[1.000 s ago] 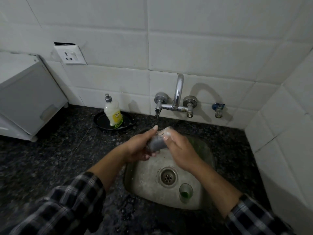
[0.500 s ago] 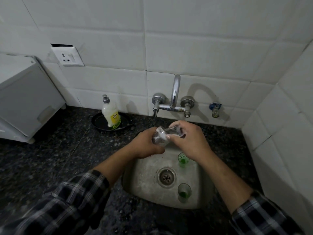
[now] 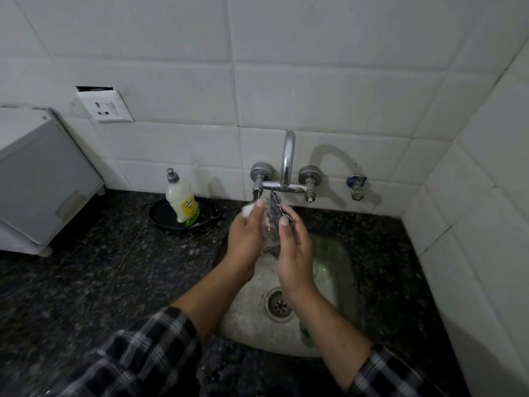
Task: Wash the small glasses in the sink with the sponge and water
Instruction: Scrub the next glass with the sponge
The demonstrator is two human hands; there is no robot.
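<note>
Small glass [image 3: 269,234]: clear, wet and slick-looking, we clasp it between both palms just below the tap [image 3: 287,167], seemingly so the water reaches it. Left hand [image 3: 245,239] wraps it with white foam at the fingertips; right hand [image 3: 294,247] presses a dark, coarse sponge [image 3: 275,210] against it. Steel sink [image 3: 252,319] below the tap holds more green-tinted glasses [image 3: 307,335].

No text can be read with certainty. A yellow label is borne by the bottle [image 3: 182,200] left of centre in the frame, on the black dish [image 3: 160,214] by the wall; a small dark mark and lines of print are seen on it, but they are too small and blurred to be made out. No brand, number or sign is shown on the socket [image 3: 105,106] at upper left or on the white box [image 3: 43,179] at the left edge.
</note>
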